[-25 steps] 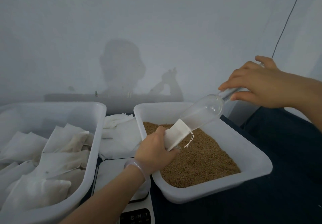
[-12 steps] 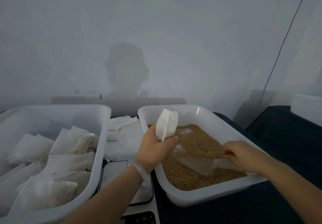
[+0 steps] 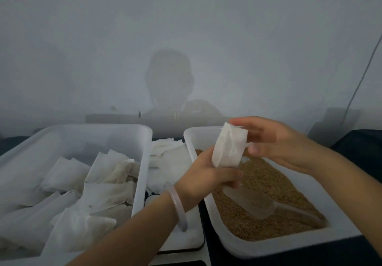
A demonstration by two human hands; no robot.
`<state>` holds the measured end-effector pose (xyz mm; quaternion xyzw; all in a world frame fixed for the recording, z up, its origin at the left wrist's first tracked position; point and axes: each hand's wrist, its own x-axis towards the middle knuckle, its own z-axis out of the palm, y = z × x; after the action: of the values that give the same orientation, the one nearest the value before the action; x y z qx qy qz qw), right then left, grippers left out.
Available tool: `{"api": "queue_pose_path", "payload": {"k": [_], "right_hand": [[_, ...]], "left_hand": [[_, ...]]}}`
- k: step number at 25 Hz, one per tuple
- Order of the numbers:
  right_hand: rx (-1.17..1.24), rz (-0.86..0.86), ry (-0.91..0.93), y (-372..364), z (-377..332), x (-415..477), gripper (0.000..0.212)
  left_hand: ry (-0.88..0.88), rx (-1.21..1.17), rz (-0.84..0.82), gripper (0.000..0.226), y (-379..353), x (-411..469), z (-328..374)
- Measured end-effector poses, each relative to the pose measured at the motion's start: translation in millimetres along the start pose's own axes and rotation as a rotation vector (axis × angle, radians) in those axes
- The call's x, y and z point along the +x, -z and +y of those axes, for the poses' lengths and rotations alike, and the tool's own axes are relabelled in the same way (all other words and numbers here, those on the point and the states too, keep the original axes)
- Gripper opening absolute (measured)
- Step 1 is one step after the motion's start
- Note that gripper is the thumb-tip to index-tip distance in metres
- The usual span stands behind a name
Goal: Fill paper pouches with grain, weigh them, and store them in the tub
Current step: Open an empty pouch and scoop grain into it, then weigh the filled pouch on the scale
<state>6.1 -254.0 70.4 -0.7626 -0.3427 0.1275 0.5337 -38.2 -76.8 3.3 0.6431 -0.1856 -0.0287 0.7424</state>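
Pouch (image 3: 228, 147) stands upright over the grain tray (image 3: 289, 247), my left hand (image 3: 206, 178) gripping its base and my right hand (image 3: 275, 143) pinching its mouth. Filling looks done; next it needs closing, then the scale (image 3: 186, 240).

The left hand (image 3: 206, 180) grips a white pouch (image 3: 229, 147) upright. The right hand (image 3: 277, 143) pinches its top. A clear scoop (image 3: 252, 202) lies on the grain (image 3: 275, 185).

Tub (image 3: 103, 126) holding pouches (image 3: 107, 191) lies left; tray (image 3: 279, 247) of grain (image 3: 275, 185), scoop (image 3: 250, 202) in it, right; scale (image 3: 186, 238) between
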Motion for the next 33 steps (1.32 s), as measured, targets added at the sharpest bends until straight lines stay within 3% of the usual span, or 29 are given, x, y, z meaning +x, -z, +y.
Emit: {"api": "queue_pose_path", "payload": {"k": [2,5,8,11,13,15,18,24,33], "right_hand": [[0.164,-0.026,0.023,-25.9,-5.2,16.1,0.066],[0.049,0.076,0.065,-61.8,-2.4,33.2,0.037],[-0.213,0.115,0.079,-87.3,8.8,45.6,0.018],[-0.331,0.113,0.068,-109.5,25.0,51.9,0.02],[-0.375,0.084,0.032,-113.4,35.2,50.1,0.028],[-0.43,0.037,-0.009,-109.6,45.2,48.2,0.033],[-0.493,-0.007,0.006,-106.8,57.4,50.1,0.02],[-0.552,-0.122,0.015,-121.6,61.5,52.2,0.027],[-0.676,-0.127,0.008,-122.5,59.2,50.5,0.034]], "left_hand": [[0.039,-0.023,-0.128,0.025,13.1,-11.8,9.1],[0.13,0.063,-0.192,0.028,41.6,-31.1,17.9],[0.121,0.512,-0.105,0.032,76.1,-39.1,24.1],[0.104,0.935,0.049,0.009,99.0,-39.9,23.5],[0.122,1.048,0.005,0.016,104.1,-40.1,16.1],[0.094,1.096,-0.04,0.022,103.8,-40.9,9.7],[0.061,1.15,-0.021,0.031,106.7,-41.9,4.7],[0.237,1.317,-0.096,0.027,110.4,-46.8,2.7],[0.208,1.381,-0.062,0.041,104.6,-43.7,-2.7]]}}
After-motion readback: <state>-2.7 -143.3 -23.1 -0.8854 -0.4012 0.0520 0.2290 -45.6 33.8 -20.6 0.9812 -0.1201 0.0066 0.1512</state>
